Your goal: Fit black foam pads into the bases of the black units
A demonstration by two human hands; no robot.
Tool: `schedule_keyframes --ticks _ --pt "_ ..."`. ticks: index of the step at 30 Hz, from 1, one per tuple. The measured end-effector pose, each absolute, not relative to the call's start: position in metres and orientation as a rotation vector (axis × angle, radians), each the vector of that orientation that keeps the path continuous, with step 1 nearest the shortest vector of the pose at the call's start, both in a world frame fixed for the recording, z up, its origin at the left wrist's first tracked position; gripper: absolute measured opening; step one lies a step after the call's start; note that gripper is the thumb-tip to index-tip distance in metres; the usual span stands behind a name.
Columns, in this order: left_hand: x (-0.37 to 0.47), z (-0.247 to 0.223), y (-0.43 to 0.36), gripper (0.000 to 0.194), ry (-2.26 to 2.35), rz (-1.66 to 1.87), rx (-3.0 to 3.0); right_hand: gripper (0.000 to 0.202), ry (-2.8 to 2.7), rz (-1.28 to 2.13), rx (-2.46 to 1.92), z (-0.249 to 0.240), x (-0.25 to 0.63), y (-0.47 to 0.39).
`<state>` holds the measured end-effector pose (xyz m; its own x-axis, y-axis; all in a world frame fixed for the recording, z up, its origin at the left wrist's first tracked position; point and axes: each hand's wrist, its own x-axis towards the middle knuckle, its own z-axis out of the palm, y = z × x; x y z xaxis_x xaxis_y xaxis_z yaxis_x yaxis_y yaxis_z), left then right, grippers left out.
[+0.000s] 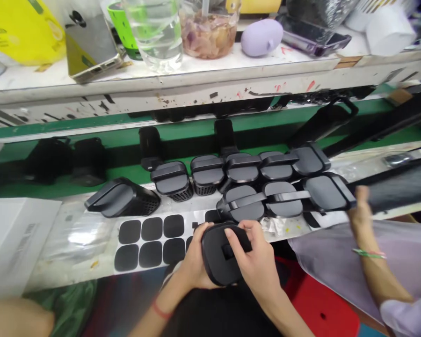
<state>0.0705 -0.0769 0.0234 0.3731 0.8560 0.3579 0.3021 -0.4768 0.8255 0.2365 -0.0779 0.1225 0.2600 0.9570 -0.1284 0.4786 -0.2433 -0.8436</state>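
A black rounded-square part [219, 262] is held between my two hands at the bench's front edge, its flat face up with a small dark square opening near the middle. My left hand [196, 260] grips its left side. On the right side my right hand [257, 257] has its fingers on the flat face and edge. A white sheet [147, 269] with rows of black rounded-square pads [151, 229] lies to the left of my hands. Behind them stand several black handled containers [207, 173] in two rows, and one more [124, 199] tilts at the left.
A green conveyor [119, 173] runs behind, carrying dark parts. Above it, a white shelf [196, 84] holds a phone, cups and a purple case [262, 37]. A white box [17, 243] is at left. Another person's hand [363, 215] is at right, a red stool [323, 304] below.
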Motion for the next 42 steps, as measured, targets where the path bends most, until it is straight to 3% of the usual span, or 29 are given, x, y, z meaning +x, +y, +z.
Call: schedule_keyframes --ticks 9,42 --pt "0.08 0.026 -0.071 0.135 0.992 1.122 2.07 0.041 -1.208 0.863 -1.997 0.119 0.24 -0.081" --pt "0.075 0.024 -0.064 0.133 0.927 1.134 2.121 0.037 -1.212 0.824 -1.956 0.116 0.239 -0.078"
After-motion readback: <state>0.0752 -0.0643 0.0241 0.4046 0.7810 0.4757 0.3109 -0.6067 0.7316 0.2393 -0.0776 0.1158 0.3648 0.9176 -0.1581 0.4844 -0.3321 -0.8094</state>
